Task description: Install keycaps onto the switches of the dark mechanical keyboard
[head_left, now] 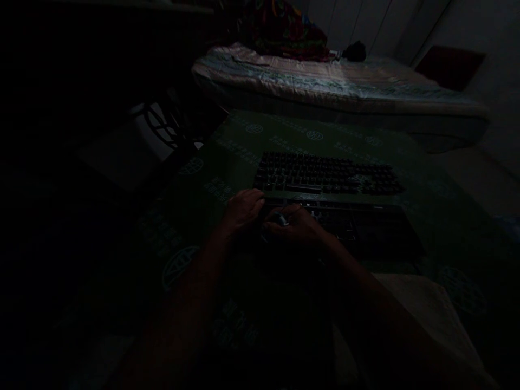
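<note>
A dark keyboard [385, 230] without most of its keycaps lies in front of me. My left hand [245, 207] is closed over its left end, the fingertips at the upper corner. My right hand [300, 223] is bent over the left part of the keyboard, its fingers pinched round a small pale grey-blue object [280, 218]. Too little light falls there to tell what kind of thing this is. Just beyond the keyboard, black keycaps [309, 172] are laid out in rows, with a gap toward the right side. Shadow and my hands hide the keyboard's left part.
Under everything is a green printed cover [284, 127] on the table. A pale folded cloth [418, 303] lies at the near right. Past the table stands a mattress [341, 81] with a dark red patterned blanket [284, 32]. At left is a chair [162, 127].
</note>
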A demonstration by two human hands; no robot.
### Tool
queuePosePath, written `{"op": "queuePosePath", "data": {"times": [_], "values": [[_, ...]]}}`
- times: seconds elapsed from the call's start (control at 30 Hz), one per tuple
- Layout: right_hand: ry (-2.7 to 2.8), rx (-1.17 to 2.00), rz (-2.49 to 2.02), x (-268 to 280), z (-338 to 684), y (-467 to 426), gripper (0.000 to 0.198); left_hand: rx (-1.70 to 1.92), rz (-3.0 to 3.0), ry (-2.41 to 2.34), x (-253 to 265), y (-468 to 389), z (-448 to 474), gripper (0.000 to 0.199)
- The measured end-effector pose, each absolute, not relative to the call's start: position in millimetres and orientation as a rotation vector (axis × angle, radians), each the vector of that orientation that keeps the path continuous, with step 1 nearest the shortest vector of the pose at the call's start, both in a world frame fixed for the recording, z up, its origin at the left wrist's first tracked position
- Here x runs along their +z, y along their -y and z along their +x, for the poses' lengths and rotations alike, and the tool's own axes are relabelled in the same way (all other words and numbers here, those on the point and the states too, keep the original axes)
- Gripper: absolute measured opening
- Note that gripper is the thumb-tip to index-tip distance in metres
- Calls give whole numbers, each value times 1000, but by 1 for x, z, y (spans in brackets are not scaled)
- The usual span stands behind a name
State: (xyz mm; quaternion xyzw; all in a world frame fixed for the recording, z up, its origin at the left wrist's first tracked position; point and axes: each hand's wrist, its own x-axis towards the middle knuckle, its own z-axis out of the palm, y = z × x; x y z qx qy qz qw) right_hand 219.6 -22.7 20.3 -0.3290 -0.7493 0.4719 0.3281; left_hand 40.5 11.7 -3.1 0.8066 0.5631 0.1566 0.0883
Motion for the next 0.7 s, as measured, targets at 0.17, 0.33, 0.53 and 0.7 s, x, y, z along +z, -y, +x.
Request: {"op": "queuePosePath", "data": {"times": [0.17, 0.33, 0.53, 0.7], "values": [[1983, 1313, -841, 23, 220, 25, 13, 473, 2412, -1661, -3, -11, 40, 33], [1948, 1321, -856, 22, 220, 25, 15, 485, 2409, -1683, -4, -10, 41, 32], [1952, 1392, -895, 26, 224, 25, 14, 485, 2391, -1717, -4, -8, 43, 31], [1953, 1382, -905, 26, 223, 26, 14, 484, 2380, -1724, -3, -7, 44, 32]]}}
